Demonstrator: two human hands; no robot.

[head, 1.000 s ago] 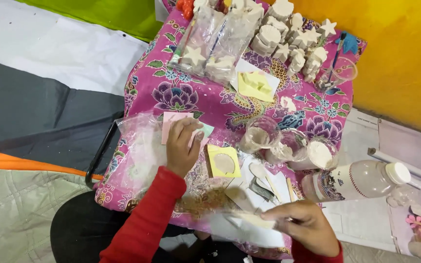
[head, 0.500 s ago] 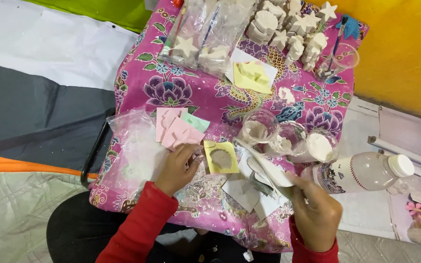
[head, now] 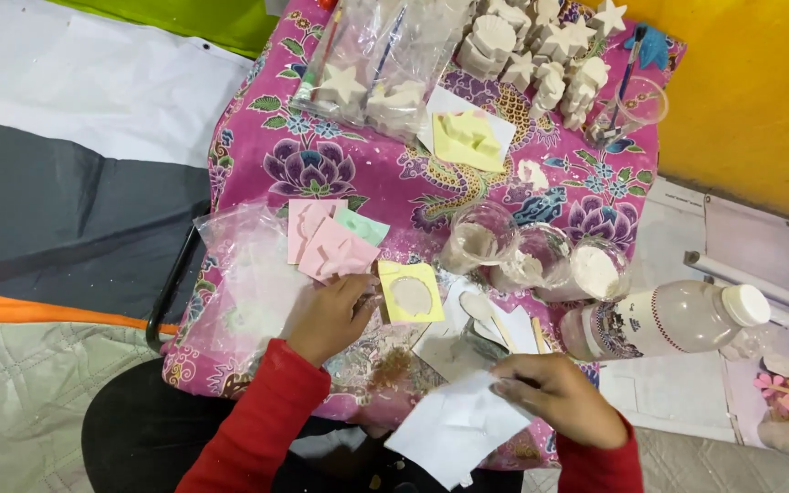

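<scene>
A: Largest first. Small table under a pink floral cloth [head: 257, 155]; a clear plastic bag [head: 248, 283] lies on its left part.

B: Next, the lying plastic bottle [head: 659, 319], white cap, at the right edge. Three clear cups [head: 541, 260] sit just left of it.

A: Hands. Right hand [head: 559, 402], near edge of the table: fingers pinched on a white paper sheet [head: 454, 424], held over the edge.

B: Left hand [head: 326, 315]: loosely curled, fingertips touching the left side of a yellow square mould [head: 410, 292], which lies flat at centre. Whether it pinches the mould, cannot tell.

A: Pink moulds [head: 326, 242] lie just above that hand.
</scene>
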